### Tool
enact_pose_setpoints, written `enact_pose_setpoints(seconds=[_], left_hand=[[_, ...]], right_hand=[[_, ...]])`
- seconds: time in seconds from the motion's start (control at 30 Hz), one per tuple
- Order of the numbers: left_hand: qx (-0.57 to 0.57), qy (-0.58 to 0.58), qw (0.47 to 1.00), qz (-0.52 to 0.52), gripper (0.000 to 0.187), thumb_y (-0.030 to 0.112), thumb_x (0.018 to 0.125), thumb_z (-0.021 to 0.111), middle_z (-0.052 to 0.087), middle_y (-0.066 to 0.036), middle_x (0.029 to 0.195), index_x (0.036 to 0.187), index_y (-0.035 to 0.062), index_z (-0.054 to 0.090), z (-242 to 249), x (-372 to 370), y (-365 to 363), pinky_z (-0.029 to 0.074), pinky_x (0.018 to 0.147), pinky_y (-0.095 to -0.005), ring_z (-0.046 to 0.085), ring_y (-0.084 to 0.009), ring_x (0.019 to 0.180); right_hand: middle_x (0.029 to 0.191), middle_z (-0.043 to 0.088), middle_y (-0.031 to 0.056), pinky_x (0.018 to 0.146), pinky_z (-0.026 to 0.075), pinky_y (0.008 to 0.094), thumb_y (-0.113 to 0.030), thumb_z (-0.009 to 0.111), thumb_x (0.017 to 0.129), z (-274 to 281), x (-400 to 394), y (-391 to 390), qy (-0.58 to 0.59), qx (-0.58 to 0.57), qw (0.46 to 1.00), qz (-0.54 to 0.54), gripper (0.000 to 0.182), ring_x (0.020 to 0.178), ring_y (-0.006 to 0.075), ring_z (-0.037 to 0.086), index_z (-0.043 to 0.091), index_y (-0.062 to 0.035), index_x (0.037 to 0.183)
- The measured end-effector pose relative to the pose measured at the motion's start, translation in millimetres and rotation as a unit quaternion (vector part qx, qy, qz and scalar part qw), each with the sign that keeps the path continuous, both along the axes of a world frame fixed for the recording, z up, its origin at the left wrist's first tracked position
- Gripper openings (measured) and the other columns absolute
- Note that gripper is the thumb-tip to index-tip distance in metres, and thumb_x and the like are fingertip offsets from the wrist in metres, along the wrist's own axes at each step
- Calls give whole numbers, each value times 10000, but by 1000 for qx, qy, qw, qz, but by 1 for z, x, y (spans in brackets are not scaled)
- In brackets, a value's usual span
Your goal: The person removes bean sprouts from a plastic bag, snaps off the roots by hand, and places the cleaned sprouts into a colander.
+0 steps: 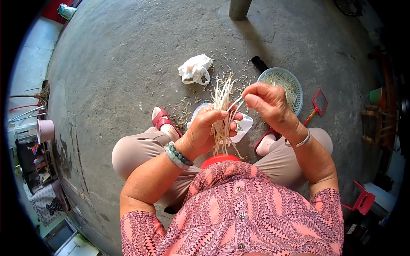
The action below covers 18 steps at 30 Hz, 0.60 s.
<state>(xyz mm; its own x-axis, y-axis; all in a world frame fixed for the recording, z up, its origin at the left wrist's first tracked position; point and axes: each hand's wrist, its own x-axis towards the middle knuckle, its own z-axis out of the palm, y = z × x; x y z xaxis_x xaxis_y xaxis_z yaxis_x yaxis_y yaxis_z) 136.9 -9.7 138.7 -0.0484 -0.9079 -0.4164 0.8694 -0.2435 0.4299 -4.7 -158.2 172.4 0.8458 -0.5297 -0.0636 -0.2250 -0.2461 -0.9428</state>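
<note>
My left hand (209, 126) is closed around a bundle of long, thin, pale stems (222, 96), whose exact kind I cannot make out. The stems stick out above and below the fist. Just to the right, my right hand (271, 104) pinches the tip of one pale stem between thumb and fingers, at the bundle's side. Beneath the hands lies a white sheet or bag (247, 126) on the floor, partly hidden by the left hand. A round light-blue basket (301, 96) behind the right hand holds more pale strands (279, 81).
A crumpled white plastic bag (195, 69) lies ahead, with scattered stem scraps (181, 113) around it. A dark object (259, 64) touches the basket's side. A red fly swatter (319, 102) lies to the right, a pillar (239, 9) stands ahead, and a pink bucket (45, 131) is far left.
</note>
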Motion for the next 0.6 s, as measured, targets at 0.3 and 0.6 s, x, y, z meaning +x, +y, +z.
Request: enact_pose_setpoints(seconds=[0.3,0.6], left_hand=[[2,-5,1000,16,207,118,898,553,619,-75,921,1082,24,559,-9,0,3,562,676,-313,637,-154,783],[9,-30,999,3,175,108,905,554,625,-38,847,1063,33,566,-4,-1,4,553,647,-292,635,-134,722]], right_hand=[[706,538,86,612,462,347,-37,695,711,-13,10,16,-94,-286,952,54,128,687,252,559,622,-40,817],[696,473,90,593,437,364,-43,671,708,-20,11,17,-104,-288,945,113,112,656,263,523,570,-40,756]])
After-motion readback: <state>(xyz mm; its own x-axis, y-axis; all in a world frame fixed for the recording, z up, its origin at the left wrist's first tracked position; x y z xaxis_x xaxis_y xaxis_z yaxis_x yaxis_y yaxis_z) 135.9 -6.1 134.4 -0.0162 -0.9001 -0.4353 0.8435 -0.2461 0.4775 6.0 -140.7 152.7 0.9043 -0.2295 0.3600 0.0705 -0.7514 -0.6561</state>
